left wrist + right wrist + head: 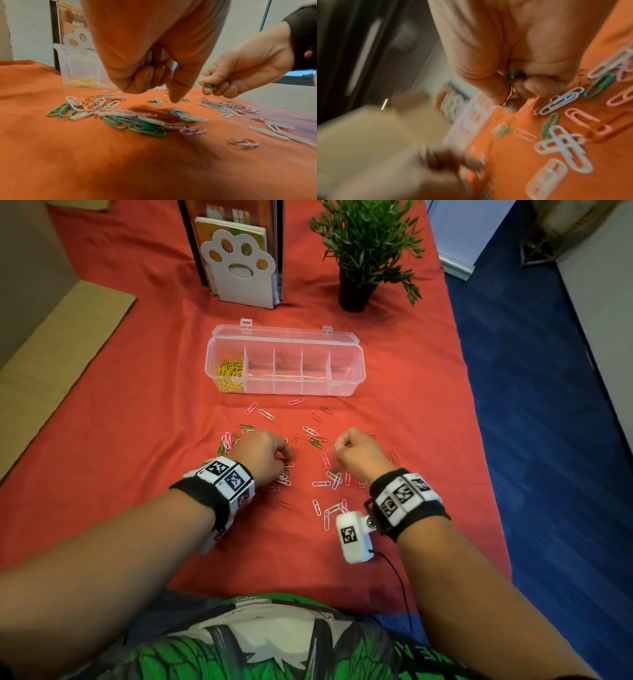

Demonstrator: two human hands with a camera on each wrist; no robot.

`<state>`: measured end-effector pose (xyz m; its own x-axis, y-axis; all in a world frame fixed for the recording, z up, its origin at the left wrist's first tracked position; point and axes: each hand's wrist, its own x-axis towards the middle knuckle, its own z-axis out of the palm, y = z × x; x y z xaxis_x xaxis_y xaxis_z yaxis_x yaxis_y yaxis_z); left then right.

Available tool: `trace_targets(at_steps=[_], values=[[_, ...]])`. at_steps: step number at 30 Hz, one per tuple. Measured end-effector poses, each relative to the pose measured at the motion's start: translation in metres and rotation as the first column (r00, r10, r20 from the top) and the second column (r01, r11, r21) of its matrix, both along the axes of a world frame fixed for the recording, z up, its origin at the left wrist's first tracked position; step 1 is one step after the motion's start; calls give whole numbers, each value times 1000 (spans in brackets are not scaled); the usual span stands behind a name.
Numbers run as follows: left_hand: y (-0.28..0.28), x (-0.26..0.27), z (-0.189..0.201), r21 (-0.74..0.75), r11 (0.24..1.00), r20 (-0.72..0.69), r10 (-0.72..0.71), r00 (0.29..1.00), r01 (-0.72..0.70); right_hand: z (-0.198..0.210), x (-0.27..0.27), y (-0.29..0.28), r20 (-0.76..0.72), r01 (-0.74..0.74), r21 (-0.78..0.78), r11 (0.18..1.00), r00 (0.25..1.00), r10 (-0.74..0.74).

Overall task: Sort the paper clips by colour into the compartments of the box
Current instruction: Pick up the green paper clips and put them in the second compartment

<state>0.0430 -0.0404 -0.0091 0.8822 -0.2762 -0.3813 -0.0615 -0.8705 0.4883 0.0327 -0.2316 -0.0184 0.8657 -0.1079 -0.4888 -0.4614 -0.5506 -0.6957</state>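
A clear box (352,371) with several compartments lies open on the red cloth, and yellow clips (231,374) fill its leftmost one. Green, white, pink and red paper clips (322,474) lie scattered in front of it. My right hand (342,445) is a fist just above the scatter and grips a bunch of green clips (511,77), which also show as green clips (211,86) in the left wrist view. My left hand (274,451) hovers over a green and white pile (147,128) with fingers curled and thumb (176,93) pointing down; what its fist holds is hidden.
A white paw-shaped bookend (239,268) with books and a potted plant (363,251) stand behind the box. Cardboard (51,344) lies along the left. The table's right edge drops to blue floor (548,405). The right wrist view is motion-blurred.
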Motion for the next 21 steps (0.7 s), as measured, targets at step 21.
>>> trace_targets(at_steps=[21], values=[[-33, 14, -16, 120, 978, 125, -187, 974, 172, -6, -31, -5, 127, -389, -656, 647, 788, 602]])
